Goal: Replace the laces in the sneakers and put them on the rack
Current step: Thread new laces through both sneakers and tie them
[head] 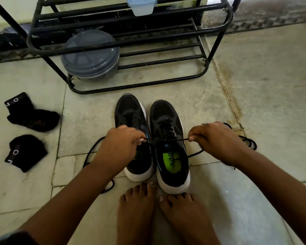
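Note:
Two black sneakers with white soles stand side by side on the floor, toes pointing away from me. The right sneaker has a black lace threaded through its eyelets. The left sneaker shows no lace in its eyelets. My left hand pinches one end of the lace, my right hand pinches the other, and the lace is stretched tight between them above the right sneaker's tongue. More black lace lies looped on the floor behind each hand.
A black metal shoe rack stands just beyond the sneakers, with a grey lidded container on its lowest shelf and a pale blue tub higher up. Two black socks lie at left. My bare feet touch the sneaker heels.

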Demonstrator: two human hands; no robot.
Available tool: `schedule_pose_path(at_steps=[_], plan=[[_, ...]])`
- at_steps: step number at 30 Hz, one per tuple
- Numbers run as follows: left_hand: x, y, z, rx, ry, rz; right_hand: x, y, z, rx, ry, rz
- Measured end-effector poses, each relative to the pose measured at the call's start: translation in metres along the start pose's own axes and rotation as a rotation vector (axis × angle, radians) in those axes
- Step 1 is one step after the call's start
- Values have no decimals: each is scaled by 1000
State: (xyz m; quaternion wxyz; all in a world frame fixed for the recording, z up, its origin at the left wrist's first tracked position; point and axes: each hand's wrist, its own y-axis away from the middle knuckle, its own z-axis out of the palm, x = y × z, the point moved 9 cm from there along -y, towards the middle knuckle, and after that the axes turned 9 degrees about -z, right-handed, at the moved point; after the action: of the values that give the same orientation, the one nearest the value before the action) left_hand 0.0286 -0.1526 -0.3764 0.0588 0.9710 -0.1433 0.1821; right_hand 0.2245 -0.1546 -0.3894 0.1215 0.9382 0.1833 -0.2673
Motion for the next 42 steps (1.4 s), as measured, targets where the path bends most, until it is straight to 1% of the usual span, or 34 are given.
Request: schedule_pose_path(at_steps=[4,7,14,19,23,25,26,28,32,35,37,39,42], plan=[[-11,5,3,13,-36,-17,17,6,12,-41,-65,62],[-11,4,4,-1,-21,-31,20,5,11,-29,-92,85],[-11,5,6,-11,2,-34,18,8,11,-41,-102,83],[-12,6,5,12,-3,-9,17,8,10,-41,-104,83],[-10,7,6,19,-19,12,18,8,13,-84,-123,97],[-10,8,6,20,14,12,21,8,15,-68,-233,142],[-10,8,5,20,68,-4,25,10,15,-40,-340,180],[-13,9,1,8,251,-93,27,12,12,38,-533,233],[-7,8,-3,0,572,-228,23,12,4,218,-870,248],[-5,2,8,-46,866,-377,13,7,9,334,-1271,277],[-1,-1,16,-71,1061,-458,5,3,17,381,-1529,306],[9,-2,25,-124,1261,-510,1,-2,25,399,-1644,349],[14,-1,35,-167,1537,-592,0,-7,30,390,-1714,407]])
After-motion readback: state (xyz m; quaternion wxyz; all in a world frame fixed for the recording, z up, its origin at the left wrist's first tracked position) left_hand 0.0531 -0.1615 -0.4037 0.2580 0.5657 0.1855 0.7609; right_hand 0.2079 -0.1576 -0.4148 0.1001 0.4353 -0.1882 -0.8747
